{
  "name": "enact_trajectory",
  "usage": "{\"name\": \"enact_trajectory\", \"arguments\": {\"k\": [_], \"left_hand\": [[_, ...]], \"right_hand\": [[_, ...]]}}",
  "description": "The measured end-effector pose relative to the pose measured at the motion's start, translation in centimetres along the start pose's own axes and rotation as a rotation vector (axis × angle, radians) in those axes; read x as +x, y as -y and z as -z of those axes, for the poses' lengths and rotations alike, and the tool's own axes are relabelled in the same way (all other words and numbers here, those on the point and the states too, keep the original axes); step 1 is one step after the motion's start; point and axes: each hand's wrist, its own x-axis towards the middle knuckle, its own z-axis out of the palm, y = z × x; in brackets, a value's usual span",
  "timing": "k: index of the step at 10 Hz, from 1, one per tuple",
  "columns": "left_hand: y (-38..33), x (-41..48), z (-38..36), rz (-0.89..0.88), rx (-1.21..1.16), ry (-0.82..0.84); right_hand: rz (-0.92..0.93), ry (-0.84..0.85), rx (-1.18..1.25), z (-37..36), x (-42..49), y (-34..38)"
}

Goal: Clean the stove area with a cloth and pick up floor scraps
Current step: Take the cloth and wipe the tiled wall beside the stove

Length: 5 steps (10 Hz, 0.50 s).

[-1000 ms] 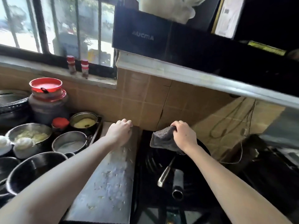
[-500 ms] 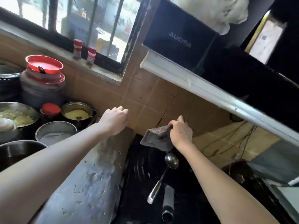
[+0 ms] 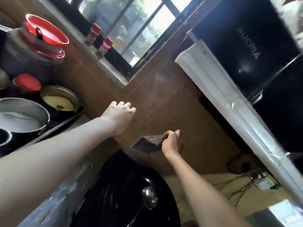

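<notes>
Your right hand grips the cloth by its right end; it is dark grey-brown, thick, folded into a wedge, at the wall just beyond the wok; your left hand, further left, curls loosely, holding nothing.

dark cloth, folded, against wall tiles
</notes>
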Motion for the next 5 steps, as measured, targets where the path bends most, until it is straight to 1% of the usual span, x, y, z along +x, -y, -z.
{"name": "enact_trajectory", "arguments": {"k": [1, 2, 3, 4, 5], "left_hand": [[-0.7, 0.6, -1.4, 0.035, -0.040, -0.014], [-1.6, 0.5, -2.4, 0.051, -0.074, -0.031], [-2.0, 0.2, -3.5, 0.073, -0.101, -0.023], [-1.9, -0.2, -5.1, 0.114, -0.095, -0.065], [-0.8, -0.4, -5.3, 0.149, -0.091, -0.118]], "right_hand": [[0.034, -0.006, -0.031, 0.2, 2.3, -0.3], [0.035, -0.116, -0.049, -0.1, 3.9, 0.2], [0.019, -0.168, -0.076, -0.7, 5.1, 0.4], [-0.009, -0.147, -0.002, -1.7, 6.7, 0.4], [-0.050, -0.164, 0.129, -1.9, 8.3, 0.9]]}}
